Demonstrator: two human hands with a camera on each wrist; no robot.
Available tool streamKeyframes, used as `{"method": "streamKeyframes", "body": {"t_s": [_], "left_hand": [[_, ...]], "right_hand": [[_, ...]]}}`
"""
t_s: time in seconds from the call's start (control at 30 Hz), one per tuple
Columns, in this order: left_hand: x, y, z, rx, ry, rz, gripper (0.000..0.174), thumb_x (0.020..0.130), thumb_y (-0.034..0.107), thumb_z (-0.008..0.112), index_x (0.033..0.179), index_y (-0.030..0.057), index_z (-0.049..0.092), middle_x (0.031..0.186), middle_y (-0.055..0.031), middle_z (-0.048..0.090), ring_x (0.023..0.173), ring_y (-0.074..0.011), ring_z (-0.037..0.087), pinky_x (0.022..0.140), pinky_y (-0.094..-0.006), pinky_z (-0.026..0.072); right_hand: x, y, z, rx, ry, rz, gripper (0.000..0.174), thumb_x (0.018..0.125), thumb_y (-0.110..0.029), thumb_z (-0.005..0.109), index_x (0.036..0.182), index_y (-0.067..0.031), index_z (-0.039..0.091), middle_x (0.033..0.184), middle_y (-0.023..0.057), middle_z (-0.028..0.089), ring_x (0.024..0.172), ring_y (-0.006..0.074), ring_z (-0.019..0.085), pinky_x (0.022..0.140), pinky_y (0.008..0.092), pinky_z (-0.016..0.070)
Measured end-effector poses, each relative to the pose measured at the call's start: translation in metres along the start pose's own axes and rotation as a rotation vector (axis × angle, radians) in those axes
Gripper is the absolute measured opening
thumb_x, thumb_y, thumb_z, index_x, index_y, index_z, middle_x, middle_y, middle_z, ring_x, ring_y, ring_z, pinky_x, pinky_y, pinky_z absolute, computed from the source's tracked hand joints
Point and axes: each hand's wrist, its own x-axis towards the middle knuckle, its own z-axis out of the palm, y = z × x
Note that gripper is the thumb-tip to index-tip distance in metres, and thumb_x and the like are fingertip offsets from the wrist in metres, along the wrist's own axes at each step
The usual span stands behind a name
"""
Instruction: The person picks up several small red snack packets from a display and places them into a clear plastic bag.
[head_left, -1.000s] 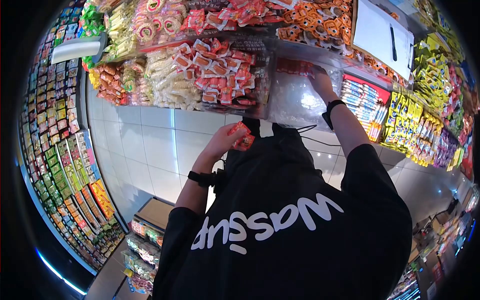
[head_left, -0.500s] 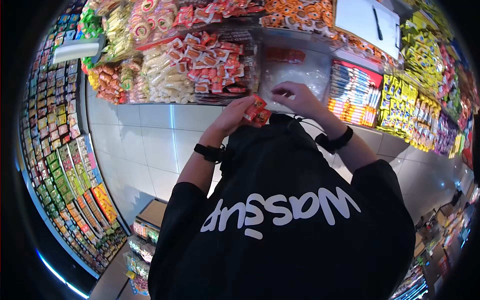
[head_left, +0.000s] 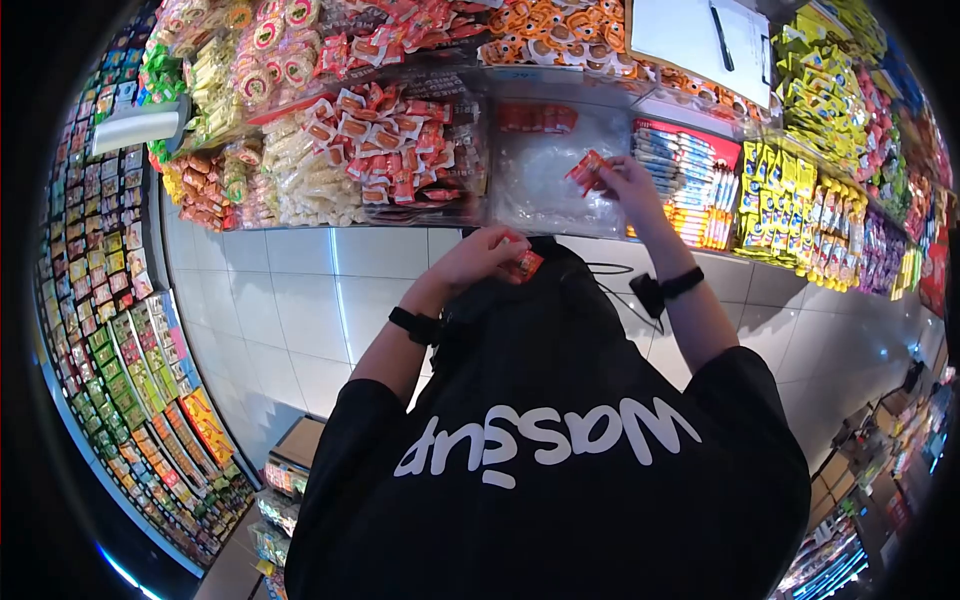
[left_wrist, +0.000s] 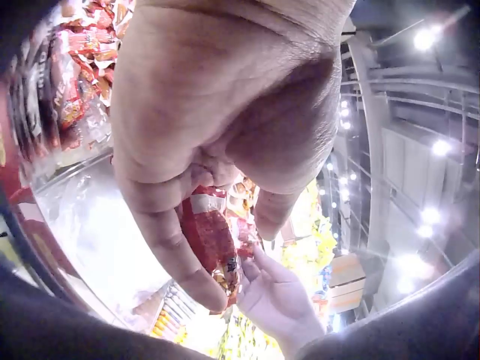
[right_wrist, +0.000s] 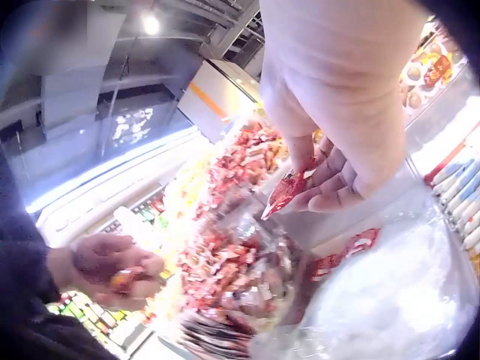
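My left hand (head_left: 478, 256) holds a small red snack packet (head_left: 529, 264) in front of the counter edge. In the left wrist view that packet (left_wrist: 208, 234) sits between thumb and fingers. My right hand (head_left: 632, 190) pinches another red snack packet (head_left: 586, 172) above a bin lined with clear plastic (head_left: 545, 205). The right wrist view shows this packet (right_wrist: 283, 193) tilted between thumb and fingertips. At the back of the bin lies a short row of red packets (head_left: 537, 119), seen also as red packets (right_wrist: 345, 253) beyond the plastic in the right wrist view.
Left of the bin is a heap of red-and-white packets (head_left: 395, 135). To its right stand rows of blue-and-white sticks (head_left: 683, 165) and yellow packets (head_left: 775, 200). A clipboard (head_left: 680, 40) with a pen lies behind. A black cable (head_left: 625, 290) hangs near my right wrist.
The right hand has come from the bin's back row to the left hand, then back over the bin, now with a red packet. The left hand has moved right and shows fewer packets.
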Motion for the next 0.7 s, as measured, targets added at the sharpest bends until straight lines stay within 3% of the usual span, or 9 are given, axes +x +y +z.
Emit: {"method": "streamKeyframes", "body": {"t_s": [0.27, 0.43, 0.53, 0.63, 0.7], "left_hand": [[-0.032, -0.033, -0.016, -0.097, 0.187, -0.084, 0.028, 0.097, 0.022, 0.055, 0.113, -0.001, 0.057, 0.096, -0.0073, 0.056, 0.084, -0.0144, 0.059, 0.078, -0.0308, 0.0576], [-0.053, -0.048, -0.028, -0.18, 0.245, -0.096, 0.028, 0.098, 0.022, 0.054, 0.113, -0.001, 0.056, 0.1, -0.0076, 0.057, 0.089, -0.0146, 0.061, 0.078, -0.0296, 0.0575], [-0.06, -0.053, -0.031, -0.212, 0.248, -0.084, 0.028, 0.098, 0.022, 0.054, 0.114, -0.0008, 0.056, 0.102, -0.008, 0.057, 0.09, -0.015, 0.061, 0.078, -0.0288, 0.0574], [-0.063, -0.051, -0.034, -0.226, 0.245, -0.067, 0.028, 0.098, 0.021, 0.054, 0.114, -0.0007, 0.056, 0.104, -0.0083, 0.057, 0.091, -0.0155, 0.061, 0.079, -0.0285, 0.0573], [-0.063, -0.049, -0.036, -0.232, 0.236, -0.054, 0.028, 0.097, 0.02, 0.054, 0.115, -0.0007, 0.055, 0.106, -0.0088, 0.057, 0.092, -0.0162, 0.062, 0.079, -0.0289, 0.0571]], "right_hand": [[0.19, 0.071, -0.025, -0.757, 0.244, -0.133, 0.034, 0.086, -0.026, 0.066, 0.113, -0.0051, 0.064, 0.098, 0.012, 0.071, 0.083, 0.0211, 0.069, 0.073, 0.0321, 0.0529], [0.205, 0.062, -0.015, -0.942, 0.25, -0.044, 0.047, 0.08, -0.041, 0.07, 0.114, -0.0095, 0.064, 0.103, 0.0126, 0.07, 0.094, 0.0252, 0.067, 0.081, 0.036, 0.0524], [0.187, 0.058, -0.001, -1.027, 0.397, -0.162, 0.045, 0.082, -0.038, 0.068, 0.117, -0.0093, 0.062, 0.107, 0.0153, 0.067, 0.097, 0.0301, 0.066, 0.084, 0.0389, 0.0512], [0.177, 0.065, 0.005, -1.192, 0.3, -0.254, 0.038, 0.083, -0.028, 0.068, 0.115, -0.0087, 0.06, 0.11, 0.0182, 0.063, 0.1, 0.0363, 0.062, 0.085, 0.0423, 0.0497], [0.166, 0.066, 0.005, -1.072, 0.238, -0.312, 0.038, 0.084, -0.028, 0.067, 0.115, -0.0074, 0.06, 0.108, 0.0197, 0.063, 0.098, 0.0381, 0.062, 0.085, 0.0433, 0.0495]]}}
